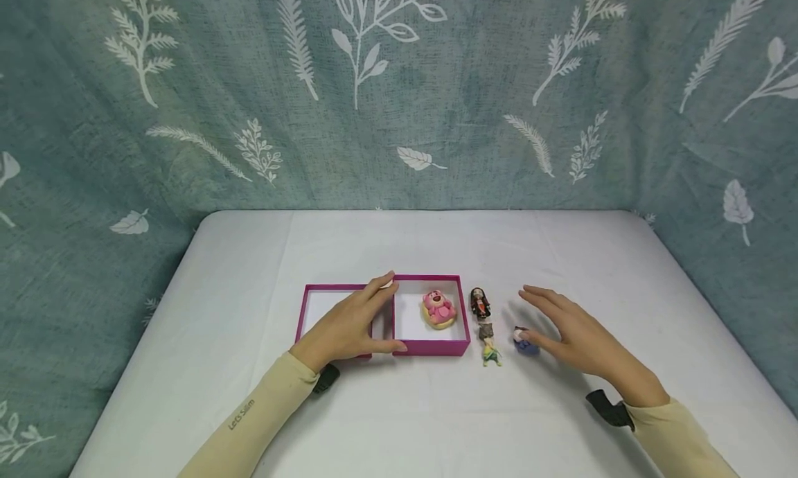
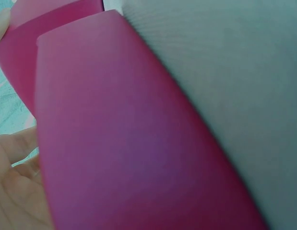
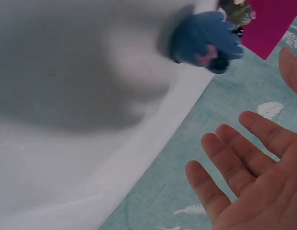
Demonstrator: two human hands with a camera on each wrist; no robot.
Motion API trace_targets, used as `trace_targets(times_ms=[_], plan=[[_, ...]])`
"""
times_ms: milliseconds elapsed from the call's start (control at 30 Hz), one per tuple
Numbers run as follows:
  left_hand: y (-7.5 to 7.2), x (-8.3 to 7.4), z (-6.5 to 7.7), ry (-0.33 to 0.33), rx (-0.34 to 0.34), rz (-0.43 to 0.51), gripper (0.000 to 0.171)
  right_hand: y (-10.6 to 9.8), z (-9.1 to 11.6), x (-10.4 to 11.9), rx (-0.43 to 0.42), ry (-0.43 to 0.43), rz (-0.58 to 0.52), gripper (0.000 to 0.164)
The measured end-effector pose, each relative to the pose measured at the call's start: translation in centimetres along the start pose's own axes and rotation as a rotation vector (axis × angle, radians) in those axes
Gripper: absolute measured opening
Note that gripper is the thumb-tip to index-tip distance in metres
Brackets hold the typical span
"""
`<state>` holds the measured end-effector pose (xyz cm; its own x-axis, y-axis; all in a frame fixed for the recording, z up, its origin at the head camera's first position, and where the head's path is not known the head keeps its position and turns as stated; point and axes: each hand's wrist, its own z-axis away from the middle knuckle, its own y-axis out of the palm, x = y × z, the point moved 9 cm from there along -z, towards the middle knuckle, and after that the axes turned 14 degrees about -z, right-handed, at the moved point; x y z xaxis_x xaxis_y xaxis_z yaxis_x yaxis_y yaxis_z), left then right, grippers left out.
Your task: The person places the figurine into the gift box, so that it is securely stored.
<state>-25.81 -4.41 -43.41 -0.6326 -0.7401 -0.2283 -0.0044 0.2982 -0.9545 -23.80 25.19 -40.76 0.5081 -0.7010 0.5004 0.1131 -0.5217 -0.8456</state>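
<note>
My left hand [image 1: 346, 325] spans the left side of a magenta-rimmed box [image 1: 433, 348], holding it with the thumb at the front wall and fingertips at the back corner. Inside lies a pink bear figurine [image 1: 439, 308] on a yellow ring. Under that forearm and hand is a second magenta box [image 1: 305, 310], partly hidden. Fingers spread and apart, my right hand [image 1: 576, 332] hovers by a small blue figurine [image 1: 528, 346]; its thumb overlaps the figurine in the head view. From the right wrist, the blue figurine [image 3: 201, 43] stands clear of the fingers.
Just right of the bear's box, a dark-haired doll figurine [image 1: 480, 303] lies behind a figurine in green and yellow [image 1: 489, 346]. All of it is on a white-covered table [image 1: 399, 422]. Behind hangs a green leaf-patterned curtain [image 1: 399, 138].
</note>
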Motion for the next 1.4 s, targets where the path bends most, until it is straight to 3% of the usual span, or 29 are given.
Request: trace_targets(times_ms=[300, 833, 1100, 1233, 1400], plan=[[0.0, 0.2, -0.1, 0.003, -0.001, 0.006, 0.103, 0.9, 2.0, -1.8, 0.040, 0.078, -0.017, 0.069], [-0.1, 0.1, -0.3, 0.004, 0.001, 0.002, 0.103, 2.2, 2.4, -2.1, 0.071, 0.034, 0.007, 0.040], [-0.2, 0.1, -0.2, -0.001, 0.001, -0.002, 0.103, 1.9, 1.7, -1.4, 0.040, -0.026, 0.026, 0.040], [0.1, 0.0, -0.1, 0.001, 0.006, 0.004, 0.102, 2.1, 1.6, -1.6, 0.056, -0.003, 0.024, 0.040], [0.2, -0.1, -0.1, 0.000, 0.009, -0.001, 0.102, 2.3, 1.7, -1.9, 0.077, 0.018, 0.026, 0.052]])
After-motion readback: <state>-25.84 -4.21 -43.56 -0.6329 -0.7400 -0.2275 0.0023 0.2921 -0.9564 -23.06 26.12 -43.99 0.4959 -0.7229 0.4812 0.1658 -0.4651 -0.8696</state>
